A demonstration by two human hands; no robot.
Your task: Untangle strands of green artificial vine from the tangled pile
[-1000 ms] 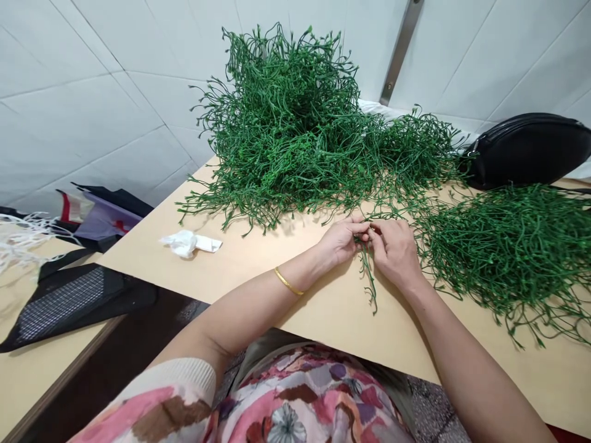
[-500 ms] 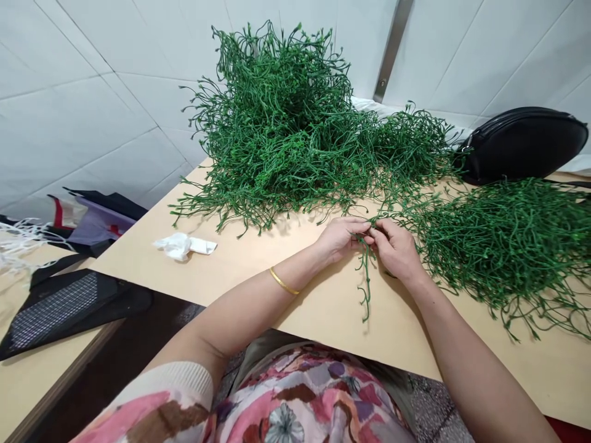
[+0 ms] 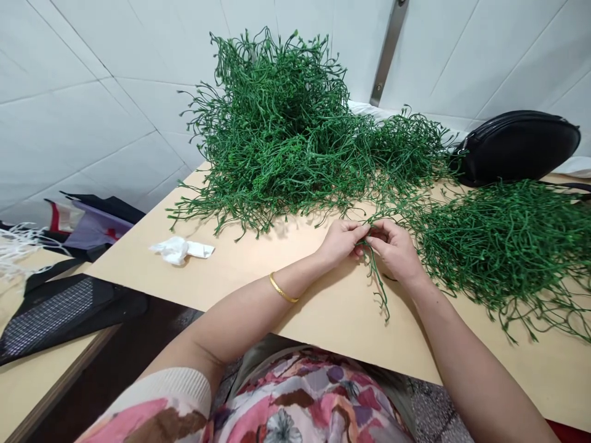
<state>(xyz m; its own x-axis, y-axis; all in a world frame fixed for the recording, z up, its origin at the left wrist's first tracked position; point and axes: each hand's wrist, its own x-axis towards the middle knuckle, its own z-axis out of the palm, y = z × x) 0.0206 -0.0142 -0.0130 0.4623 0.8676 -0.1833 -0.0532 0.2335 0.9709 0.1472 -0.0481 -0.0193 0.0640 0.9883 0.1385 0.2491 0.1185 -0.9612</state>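
Between my two hands, a thin green plastic plant stem (image 3: 379, 288) dangles over the table, its small side sprigs pointing downward. My left hand (image 3: 342, 241) pinches it at the top with thumb and forefinger. Fingertips of my right hand (image 3: 393, 247) close on the same spot, almost touching the left. Just beyond my fingers rises a large heap of green artificial stems (image 3: 281, 135). Beside my right forearm lies a second pile of such stems (image 3: 503, 246). The exact joint under my fingertips is hidden.
The pale wooden table (image 3: 249, 271) meets a white tiled wall. A crumpled white tissue (image 3: 181, 250) lies to the left, a black zipped bag (image 3: 521, 147) at the back right. Past the table's left edge are black mesh fabric (image 3: 50, 314) and white strands (image 3: 23, 246) on another surface.
The hanging end of the stem has swung to the right. My right fingers have shifted slightly at the pinch, and the whole view has moved a little.
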